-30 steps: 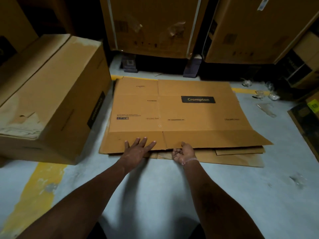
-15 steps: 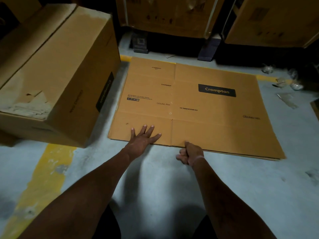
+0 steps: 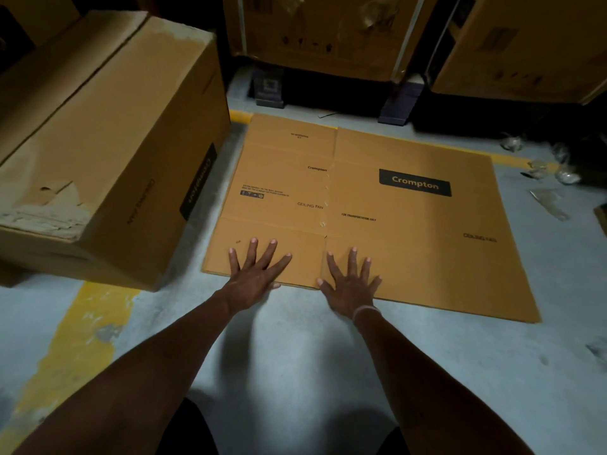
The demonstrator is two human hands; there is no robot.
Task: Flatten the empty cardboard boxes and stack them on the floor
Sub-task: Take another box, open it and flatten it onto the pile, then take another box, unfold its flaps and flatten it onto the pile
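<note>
A flattened brown Crompton ceiling-fan box lies flat on the grey floor in front of me, covering whatever is beneath it. My left hand presses on its near left flap with fingers spread straight. My right hand presses flat on the near edge just right of the flap slit, fingers also spread. A whole, unflattened brown box stands to the left, its side touching the floor beside the flat sheet.
Large cartons on dark blocks stand along the back. Crumpled plastic scraps lie at the far right. A yellow floor line runs along the left, under the standing box.
The top sheet slid toward me, hiding the sheets below. My right hand went from curled at the edge to flat on the cardboard. My left hand stayed pressed on the left flap.
</note>
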